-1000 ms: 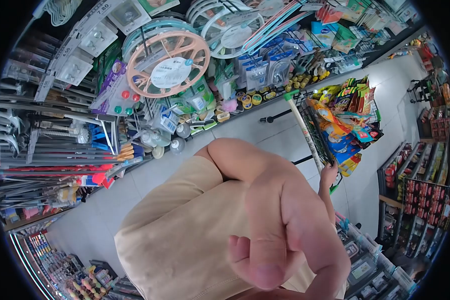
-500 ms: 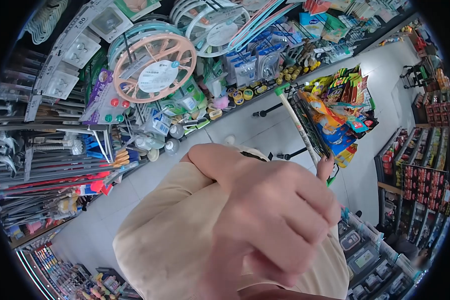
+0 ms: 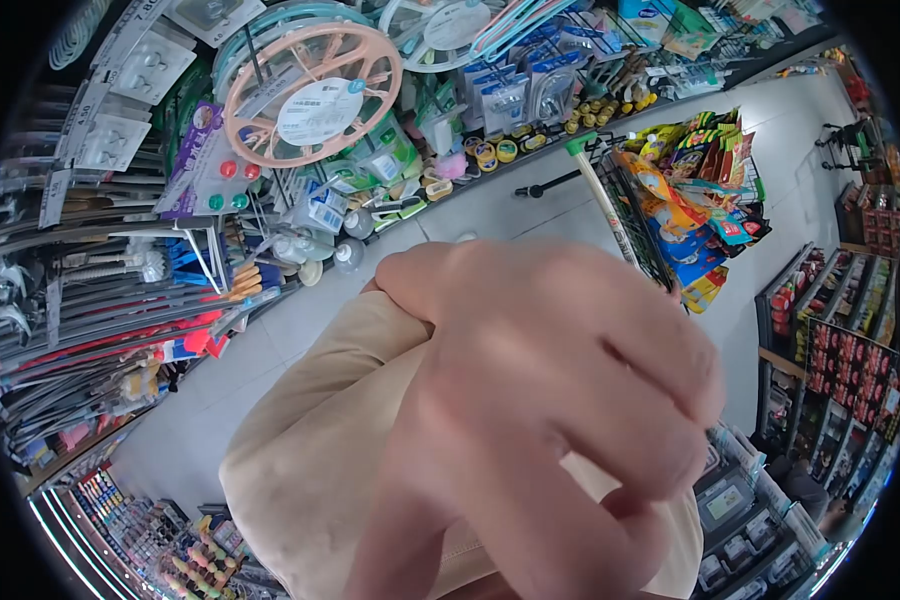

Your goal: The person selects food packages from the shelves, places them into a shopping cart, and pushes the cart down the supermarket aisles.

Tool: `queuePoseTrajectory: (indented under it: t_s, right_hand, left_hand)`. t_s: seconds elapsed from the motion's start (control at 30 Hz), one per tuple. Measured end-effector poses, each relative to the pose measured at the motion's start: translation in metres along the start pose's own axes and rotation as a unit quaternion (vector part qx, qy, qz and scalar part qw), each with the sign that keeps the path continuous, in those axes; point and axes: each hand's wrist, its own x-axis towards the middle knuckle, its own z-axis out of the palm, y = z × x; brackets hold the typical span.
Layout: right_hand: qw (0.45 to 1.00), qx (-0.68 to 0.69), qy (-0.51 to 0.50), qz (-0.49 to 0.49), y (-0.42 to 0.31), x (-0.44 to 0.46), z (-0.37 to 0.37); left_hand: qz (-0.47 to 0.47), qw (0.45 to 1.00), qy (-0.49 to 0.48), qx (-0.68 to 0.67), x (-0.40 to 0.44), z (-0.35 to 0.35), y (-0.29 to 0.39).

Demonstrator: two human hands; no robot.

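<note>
Close to the camera, my left hand (image 3: 560,390) is blurred and shows its back. Its fingers are bent but apart, with gaps between them; nothing shows in it, though the palm is hidden. Only a sliver of my right hand (image 3: 676,293) appears beyond it, at the lower end of the cart handle (image 3: 610,215); the rest is covered. Bright snack packets (image 3: 685,215) fill the cart. Beige clothing (image 3: 320,440) lies below my left hand.
A rack at the upper left holds a pink round hanger (image 3: 313,95), mops or poles (image 3: 100,320) and small packs. Shelves with red packets (image 3: 850,370) stand at the right. Grey tiled floor (image 3: 200,400) runs between. Plastic boxes (image 3: 725,500) are at the lower right.
My left hand has turned from thumb-side to back-of-hand and come nearer the camera, its fingers spreading from a tighter curl. It now covers most of my right hand.
</note>
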Motion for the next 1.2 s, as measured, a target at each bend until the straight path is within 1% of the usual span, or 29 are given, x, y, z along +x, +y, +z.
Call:
queuePoseTrajectory:
  t_s: [0.07,0.2,0.3,0.5,0.6,0.7,0.73,0.8,0.9,1.0,1.2]
  right_hand:
    - [1.0,0.007,-0.006,0.009,0.002,0.003,0.007]
    - [1.0,-0.001,-0.023,0.002,0.005,0.004,0.02]
    - [1.0,-0.012,-0.028,-0.001,0.036,0.015,0.043]
    - [0.999,-0.016,-0.03,0.004,0.027,0.014,0.029]
    - [1.0,-0.001,-0.028,-0.002,0.01,0.006,0.014]
    - [1.0,0.002,-0.021,-0.009,0.003,0.004,0.008]
    - [1.0,0.0,-0.021,-0.006,0.001,0.002,0.003]
    - [0.999,0.005,-0.034,0.006,-0.008,0.0,-0.001]
    - [1.0,0.003,-0.016,-0.001,-0.004,0.0,0.004]
    - [1.0,0.011,-0.019,-0.011,-0.004,0.001,0.002]
    - [1.0,0.005,-0.004,-0.002,-0.006,0.001,0.003]
  left_hand:
    - [-0.009,0.998,-0.02,0.054,0.002,-0.002,0.0]
    - [0.044,0.996,0.075,0.02,-0.01,0.025,-0.025]
    - [0.076,0.99,0.118,0.003,-0.019,0.032,-0.039]
    - [0.07,0.992,0.092,0.045,-0.029,0.034,-0.05]
    - [0.041,0.995,0.084,0.014,-0.024,0.037,-0.04]
    - [0.064,0.995,0.074,-0.007,-0.029,0.045,-0.042]
    - [0.085,0.989,0.115,-0.036,-0.027,0.051,-0.044]
    - [0.104,0.981,0.152,-0.064,-0.026,0.055,-0.046]
    - [0.11,0.979,0.142,-0.097,-0.027,0.054,-0.046]
    - [0.044,0.988,0.081,-0.127,-0.028,0.047,-0.037]
    - [0.0,0.991,0.054,-0.119,-0.033,0.042,-0.039]
